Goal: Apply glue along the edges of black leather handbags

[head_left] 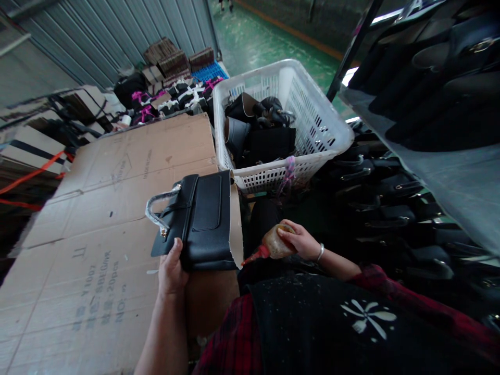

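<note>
Mostly the left half of the view is a flattened cardboard sheet [117, 172] that covers the surface, printed side up. To the right, rows of black bags [383, 187] lie packed under a grey shelf. Between the two stands a white plastic basket [336, 130] with dark bag parts inside, just beyond the cardboard's far corner.

A black handbag [205, 219] lies flat at the near right edge of the cardboard. Its film-wrapped handle [156, 208] points left, and a pale lining strip shows along its right side. The left hand [172, 268] holds the handbag's near edge, with the grip closed on it and the thumb on top.

Just right of the bag, off the surface and above the person's lap, the right hand [300, 240] has its grip wrapped around a squeeze bottle [273, 245]. The bottle's red nozzle [253, 256] is aimed at the bag's near right corner, close to it. A thin bracelet [320, 252] circles that wrist.
</note>
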Demonstrator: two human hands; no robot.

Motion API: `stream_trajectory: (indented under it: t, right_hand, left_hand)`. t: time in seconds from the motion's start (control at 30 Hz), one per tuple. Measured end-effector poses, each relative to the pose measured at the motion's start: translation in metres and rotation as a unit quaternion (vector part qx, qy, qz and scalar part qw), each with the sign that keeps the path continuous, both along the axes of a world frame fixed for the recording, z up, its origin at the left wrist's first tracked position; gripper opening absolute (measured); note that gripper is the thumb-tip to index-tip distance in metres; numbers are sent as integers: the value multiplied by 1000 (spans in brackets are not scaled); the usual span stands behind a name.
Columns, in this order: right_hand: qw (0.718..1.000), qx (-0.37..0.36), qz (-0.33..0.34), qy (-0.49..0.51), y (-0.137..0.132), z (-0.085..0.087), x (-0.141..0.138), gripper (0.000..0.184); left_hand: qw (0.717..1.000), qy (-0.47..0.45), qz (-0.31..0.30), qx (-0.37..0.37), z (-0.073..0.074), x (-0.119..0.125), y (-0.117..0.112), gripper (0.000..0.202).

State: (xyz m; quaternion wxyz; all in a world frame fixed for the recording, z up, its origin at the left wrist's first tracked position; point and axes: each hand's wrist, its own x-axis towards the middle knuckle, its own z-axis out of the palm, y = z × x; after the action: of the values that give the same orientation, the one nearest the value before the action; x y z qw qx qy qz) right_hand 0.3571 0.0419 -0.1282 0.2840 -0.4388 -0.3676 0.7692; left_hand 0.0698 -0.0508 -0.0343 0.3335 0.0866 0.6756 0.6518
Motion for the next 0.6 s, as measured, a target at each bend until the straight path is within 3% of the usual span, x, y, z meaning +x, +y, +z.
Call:
stream_trajectory:
  t: [0.17, 0.3, 0.4, 0.6]
  right_hand:
    - [995, 75, -45, -40, 7, 0, 0, 43]
    - [971, 180, -118, -107, 20, 3, 0, 37]
    - [954, 229, -137, -135, 26, 5, 1, 32]
    - [967, 206, -91, -118, 16, 3, 6, 34]
  left_hand:
    - [1000, -20, 6, -4, 4, 5, 3, 39]
    - [1000, -3, 12, -10, 4, 4, 3, 35]
    - [1000, -3, 12, -20, 4, 3, 2, 33]
    - [1000, 2, 6, -17, 6, 3, 3, 34]
